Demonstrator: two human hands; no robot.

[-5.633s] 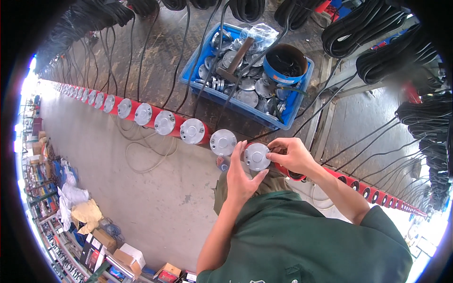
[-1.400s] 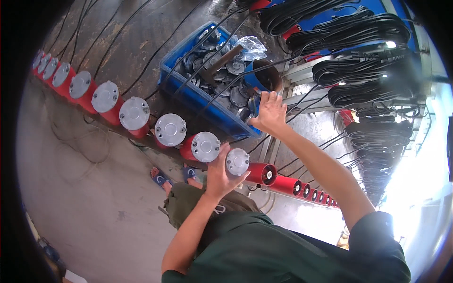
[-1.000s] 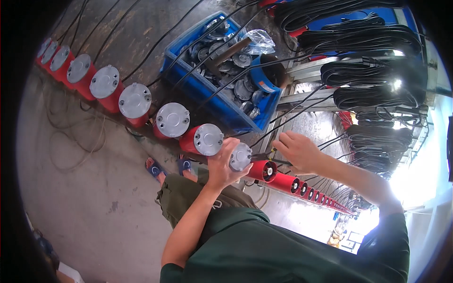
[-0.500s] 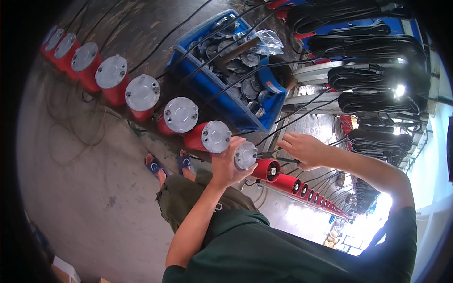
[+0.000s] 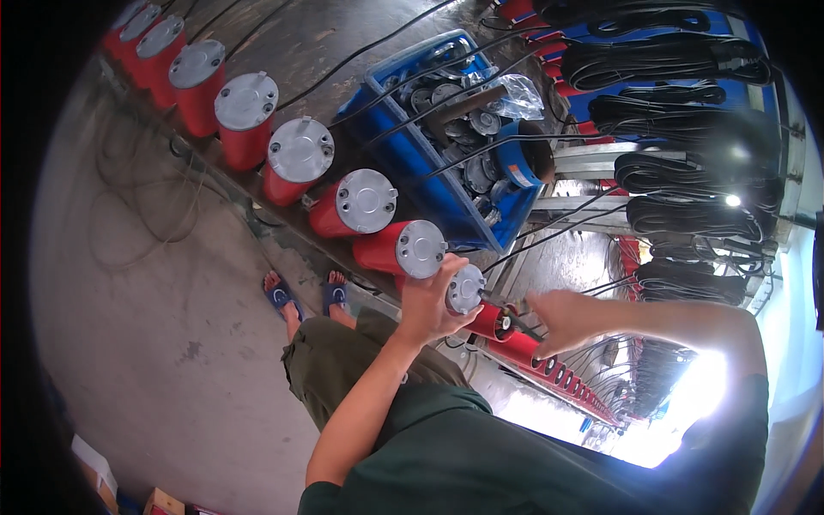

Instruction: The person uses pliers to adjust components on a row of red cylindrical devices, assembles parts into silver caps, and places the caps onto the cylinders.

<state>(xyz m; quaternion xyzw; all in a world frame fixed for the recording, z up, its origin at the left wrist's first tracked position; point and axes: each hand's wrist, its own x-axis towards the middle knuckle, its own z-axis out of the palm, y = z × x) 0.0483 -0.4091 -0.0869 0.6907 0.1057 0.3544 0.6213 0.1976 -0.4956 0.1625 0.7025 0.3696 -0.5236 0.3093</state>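
Note:
My left hand [image 5: 432, 307] is wrapped round the top of a red cylinder, with fingers and thumb on either side of its round grey metal cap [image 5: 464, 290]. In my right hand [image 5: 568, 321], which is smeared by motion, are pliers [image 5: 508, 309]. Their jaws meet the right edge of that cap; the exact contact is too small to tell. Just left of my left hand stands another capped red cylinder [image 5: 378, 247]. Beyond the held one, an uncapped red cylinder [image 5: 491, 321] shows its open end.
Capped red cylinders [image 5: 199, 103] run in a row to the upper left; uncapped ones [image 5: 566, 378] recede to the lower right. A blue crate [image 5: 403, 153] holds grey metal caps, a hammer [image 5: 463, 112] and a blue ring-shaped part [image 5: 513, 163]. Coiled black cables [image 5: 669, 64] hang at right.
The cylinders and crate sit farther right in the picture as the view shifts. My right hand has dropped lower beside the cap, tilting the pliers' handles downward. My left hand keeps its grip.

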